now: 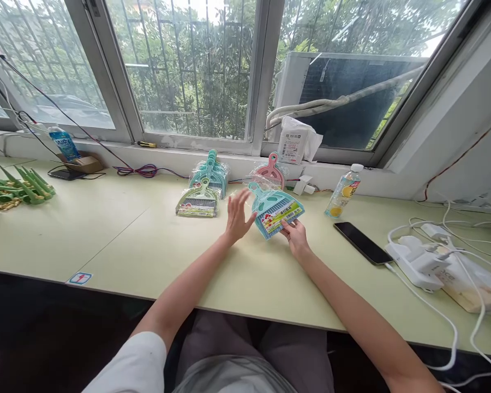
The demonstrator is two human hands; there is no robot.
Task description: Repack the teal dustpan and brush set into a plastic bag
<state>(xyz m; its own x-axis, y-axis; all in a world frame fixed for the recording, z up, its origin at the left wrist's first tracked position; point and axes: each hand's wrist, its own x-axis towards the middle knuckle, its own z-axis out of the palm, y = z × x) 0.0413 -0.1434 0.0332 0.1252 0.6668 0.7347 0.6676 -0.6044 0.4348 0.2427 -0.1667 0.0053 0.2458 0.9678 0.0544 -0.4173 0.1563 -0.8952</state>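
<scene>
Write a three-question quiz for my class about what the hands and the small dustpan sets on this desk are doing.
1. True or false: the right hand holds the teal plastic mini dustpan-and-brush set in clear wrap by its lower edge.
2. Which thing lies nearest the right hand on its right side? A) black smartphone B) green plastic clips C) blue-labelled bottle
3. Fill in: the left hand is open, fingers spread, beside the held set and to the right of the ______ wrapped dustpan set lying flat on the pale green desk.

Key: 1 true; 2 A; 3 olive-green.
</scene>
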